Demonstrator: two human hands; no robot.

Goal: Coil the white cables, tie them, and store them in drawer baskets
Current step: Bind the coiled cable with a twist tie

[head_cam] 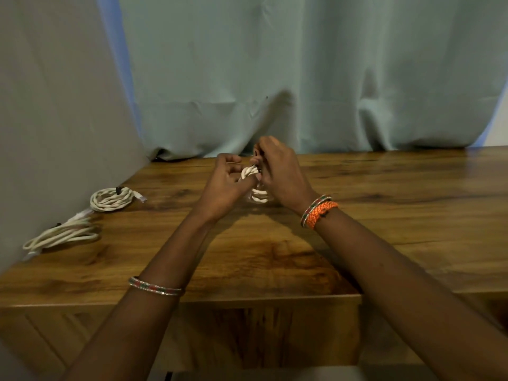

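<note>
Up close, we pinch a thin black tie [257, 157] between the curled fingers of our right hand [277, 171], while our left hand [226, 182] curls its fingers and thumb round the white cable coil [254, 185] held just above the wooden table [384, 215]. Bangles ring both wrists, an orange band [321, 213] on the right. At nine o'clock from the hands, two more tied coils [111, 198] [64, 233] lie by the grey wall. At twelve o'clock hangs a pale green curtain [302, 78].
</note>
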